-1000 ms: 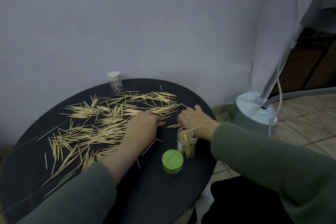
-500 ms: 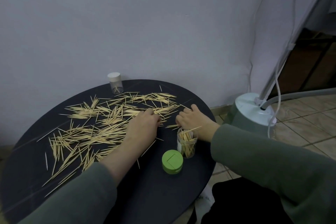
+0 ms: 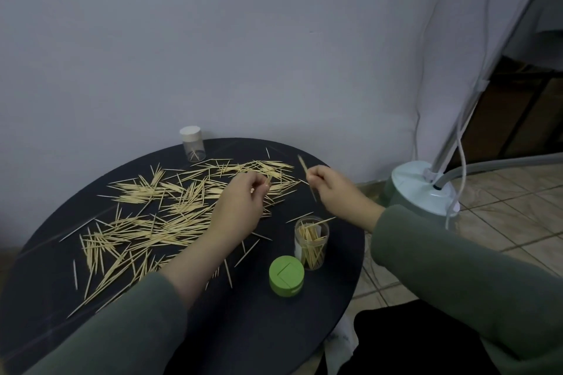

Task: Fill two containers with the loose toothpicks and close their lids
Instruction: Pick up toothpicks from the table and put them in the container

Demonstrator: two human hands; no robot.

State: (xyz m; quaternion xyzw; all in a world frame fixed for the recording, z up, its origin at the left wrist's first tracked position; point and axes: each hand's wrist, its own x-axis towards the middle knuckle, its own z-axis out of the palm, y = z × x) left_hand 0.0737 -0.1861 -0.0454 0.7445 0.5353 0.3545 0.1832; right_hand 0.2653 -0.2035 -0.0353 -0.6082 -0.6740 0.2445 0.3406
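Your right hand (image 3: 333,192) pinches a thin wooden toothpick (image 3: 307,177) above the round black table (image 3: 274,329), its long axis steeply tilted, upper end leaning away toward the pale wall (image 3: 243,39). Your left hand (image 3: 240,207) curls its fingertips on a few picks over the scattered loose toothpicks (image 3: 158,216). Nearer you stands the open clear jar (image 3: 311,242), partly filled, beside its green lid (image 3: 286,275). A white-capped jar (image 3: 192,143) stands at the far edge. Tiled floor (image 3: 502,222) lies to the right.
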